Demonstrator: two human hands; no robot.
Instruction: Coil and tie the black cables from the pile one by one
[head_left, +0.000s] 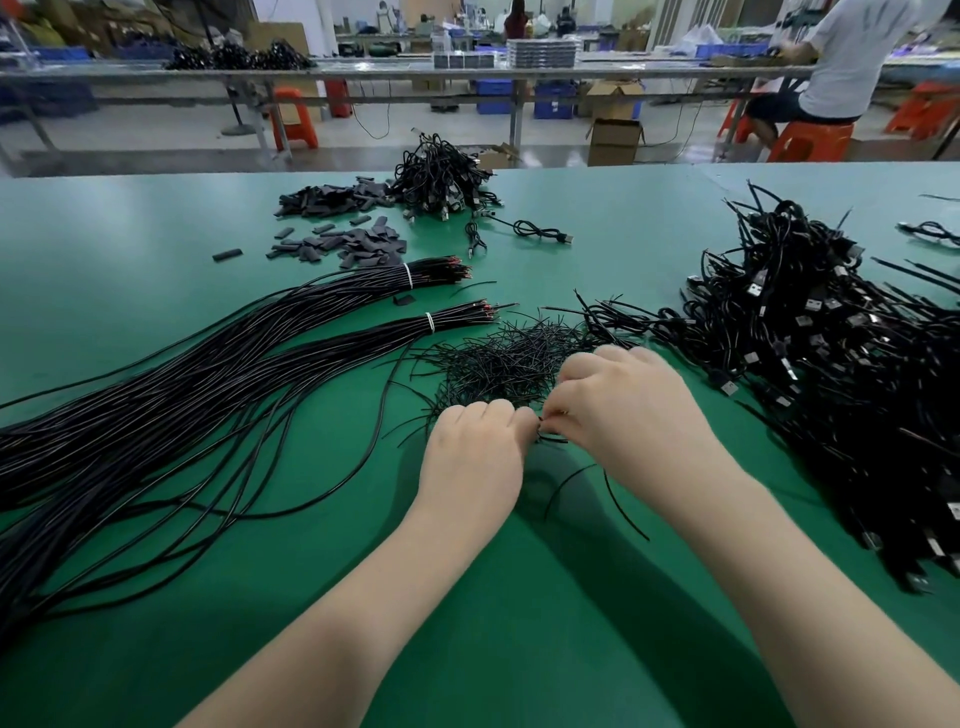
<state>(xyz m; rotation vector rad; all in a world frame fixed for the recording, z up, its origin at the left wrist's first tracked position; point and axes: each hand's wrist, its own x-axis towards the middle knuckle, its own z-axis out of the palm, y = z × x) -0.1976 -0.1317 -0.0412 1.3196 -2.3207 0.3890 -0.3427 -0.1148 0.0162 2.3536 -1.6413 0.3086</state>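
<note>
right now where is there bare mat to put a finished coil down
Bare green mat at far left, beyond the long cable bundles, and between the forearms. Crowded: the tie pile by both hands, and the USB cable heap on the right.

Matt green table mat (156, 218), smooth and faintly sheened; long black cables (156, 405) in glossy plastic sheathing, bound by white ties (429, 322); thin twist ties (509, 358) — matt black; USB cable pile (831, 364) with bright metal plug shells — dull black sleeve pieces (358, 244).
</note>
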